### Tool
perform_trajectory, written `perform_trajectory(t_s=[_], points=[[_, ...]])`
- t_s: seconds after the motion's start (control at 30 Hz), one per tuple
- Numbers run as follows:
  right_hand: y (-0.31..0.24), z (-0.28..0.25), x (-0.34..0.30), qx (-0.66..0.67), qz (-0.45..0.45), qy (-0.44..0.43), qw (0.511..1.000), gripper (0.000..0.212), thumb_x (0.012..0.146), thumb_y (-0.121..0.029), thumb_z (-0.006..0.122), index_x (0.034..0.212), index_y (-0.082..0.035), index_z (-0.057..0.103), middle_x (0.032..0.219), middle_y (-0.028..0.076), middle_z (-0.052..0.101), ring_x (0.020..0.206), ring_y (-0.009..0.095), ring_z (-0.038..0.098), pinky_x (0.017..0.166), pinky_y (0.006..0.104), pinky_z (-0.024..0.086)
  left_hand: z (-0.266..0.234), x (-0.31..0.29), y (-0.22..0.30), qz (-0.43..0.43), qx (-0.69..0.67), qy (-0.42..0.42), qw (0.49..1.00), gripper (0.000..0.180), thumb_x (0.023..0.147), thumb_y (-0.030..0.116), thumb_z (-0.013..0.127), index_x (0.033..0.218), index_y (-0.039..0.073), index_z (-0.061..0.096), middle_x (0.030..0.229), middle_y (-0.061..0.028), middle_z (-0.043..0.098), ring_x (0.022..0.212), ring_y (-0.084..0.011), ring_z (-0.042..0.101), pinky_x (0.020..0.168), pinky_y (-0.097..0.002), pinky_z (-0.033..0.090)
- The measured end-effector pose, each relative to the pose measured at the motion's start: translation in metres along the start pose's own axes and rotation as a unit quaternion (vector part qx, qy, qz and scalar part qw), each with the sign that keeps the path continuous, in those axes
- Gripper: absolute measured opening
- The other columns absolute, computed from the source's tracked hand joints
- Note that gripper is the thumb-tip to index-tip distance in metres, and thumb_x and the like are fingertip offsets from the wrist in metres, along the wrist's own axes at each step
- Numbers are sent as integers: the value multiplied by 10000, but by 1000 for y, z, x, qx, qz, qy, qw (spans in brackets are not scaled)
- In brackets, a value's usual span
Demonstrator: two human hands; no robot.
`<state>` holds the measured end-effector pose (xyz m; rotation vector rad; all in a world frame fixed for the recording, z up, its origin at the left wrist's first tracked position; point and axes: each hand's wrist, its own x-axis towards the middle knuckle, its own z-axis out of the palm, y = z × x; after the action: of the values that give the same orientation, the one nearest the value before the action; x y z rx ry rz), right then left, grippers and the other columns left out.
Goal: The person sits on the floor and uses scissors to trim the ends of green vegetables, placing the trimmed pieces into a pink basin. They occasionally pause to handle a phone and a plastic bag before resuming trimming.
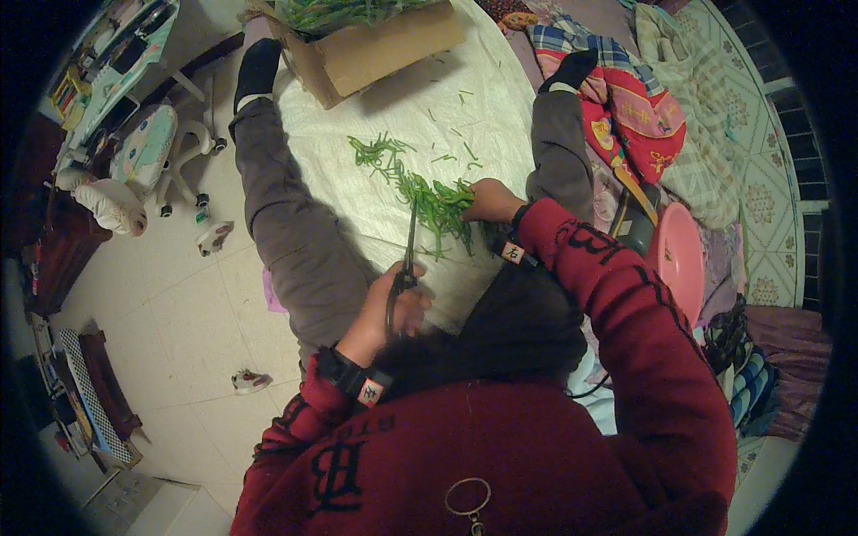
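My left hand (384,308) is closed around the handles of dark scissors (411,237), whose blades point away from me and reach the pile's left side. A loose pile of slim green pods that look like chili peppers (433,213) lies on the white woven sheet (331,170) between my legs. At the pile's right side, the fingers of my right hand (492,199) are closed on some of the green peppers. Part of what they grip is hidden by the fingers. Short green stem pieces (472,154) lie scattered beyond the pile.
An open cardboard box (384,55) with more greens stands at the far end of the sheet. On the right are a pink basin (681,263), a red patterned cloth (639,125) and rumpled bedding. A white-framed chair (179,161) and shoes (250,381) stand on the tiled floor, left.
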<state>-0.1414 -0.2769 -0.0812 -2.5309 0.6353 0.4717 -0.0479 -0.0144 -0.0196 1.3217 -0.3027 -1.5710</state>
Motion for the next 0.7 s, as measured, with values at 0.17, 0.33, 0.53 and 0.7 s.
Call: perform_trajectory(t_s=[0.17,0.33,0.53,0.7], points=[[12,16,7,1,-25,31,999,315,594,-343,642,708,-50,638,674,178,597,632,351,574,597,419,458,-6,1,-11,25,-9,-15,1000,348,793,51,468,1129,38,378,739,-111,550,446,-137,469,382,-267,390],[11,23,11,-97,-36,9,995,243,577,-288,617,609,-48,616,621,184,576,573,357,557,554,442,452,-6,0,-10,52,-18,-40,998,301,815,80,462,1104,33,391,726,-101,549,461,-130,480,396,-250,397],[1,-7,-1,-17,-30,63,997,283,602,-330,611,704,-66,604,671,168,590,638,349,575,574,424,457,-5,-2,-7,19,-80,-29,996,300,821,20,393,1121,14,393,714,-114,559,455,-137,494,383,-258,404],[3,-29,-19,200,36,127,971,319,606,-286,661,828,-63,609,723,146,616,657,296,589,625,367,467,-7,-2,-14,54,-54,-40,996,276,821,15,395,1097,17,393,718,-105,556,468,-141,496,388,-252,414]])
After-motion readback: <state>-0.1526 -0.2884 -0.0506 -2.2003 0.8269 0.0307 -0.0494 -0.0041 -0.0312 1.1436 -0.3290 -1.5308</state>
